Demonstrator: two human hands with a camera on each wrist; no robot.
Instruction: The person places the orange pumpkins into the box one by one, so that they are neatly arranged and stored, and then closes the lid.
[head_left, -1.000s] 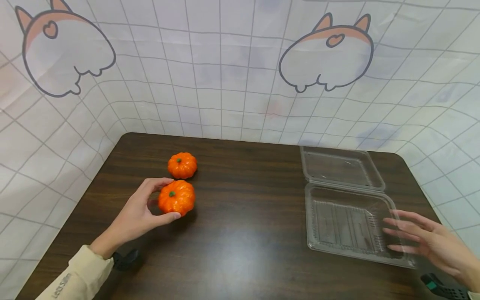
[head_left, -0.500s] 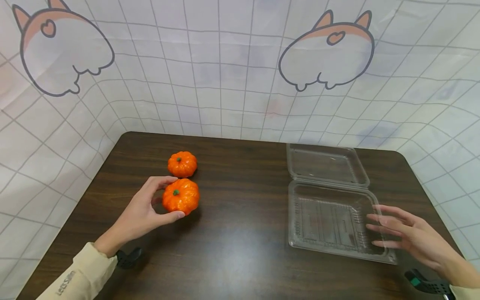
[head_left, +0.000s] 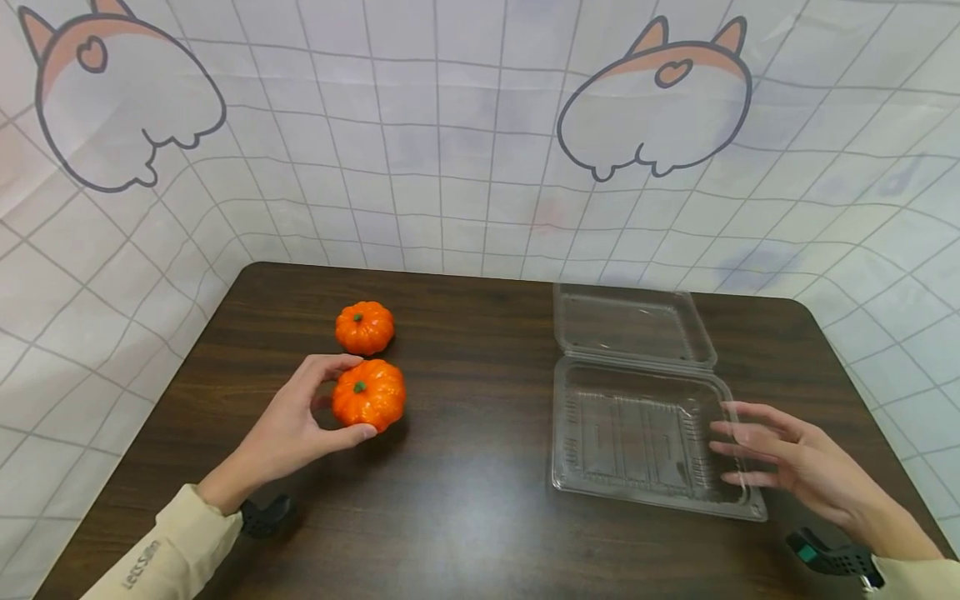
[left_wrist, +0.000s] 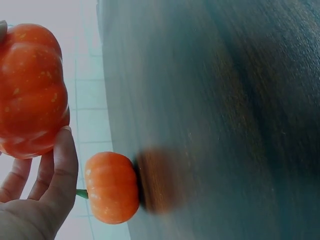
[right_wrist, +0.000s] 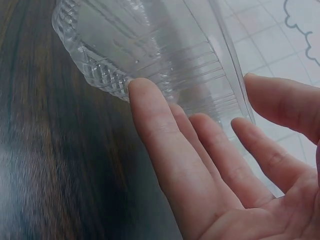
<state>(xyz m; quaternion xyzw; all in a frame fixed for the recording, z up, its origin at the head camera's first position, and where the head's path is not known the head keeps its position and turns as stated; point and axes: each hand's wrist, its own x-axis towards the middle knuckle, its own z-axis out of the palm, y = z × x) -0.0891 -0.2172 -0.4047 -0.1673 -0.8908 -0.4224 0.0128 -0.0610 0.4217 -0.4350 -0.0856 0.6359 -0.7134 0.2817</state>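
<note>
Clear plastic hinged clamshell container (head_left: 637,425) lower right, lid open, nothing inside; right hand (head_left: 795,467) flat against its side. Left hand (head_left: 300,421) gripping small orange pumpkin (head_left: 369,394), centre-left.

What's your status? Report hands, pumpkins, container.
Left hand grips near pumpkin. Right hand, fingers straight, against the open clear container. Far pumpkin loose on table. Nothing between pumpkins and container.
</note>
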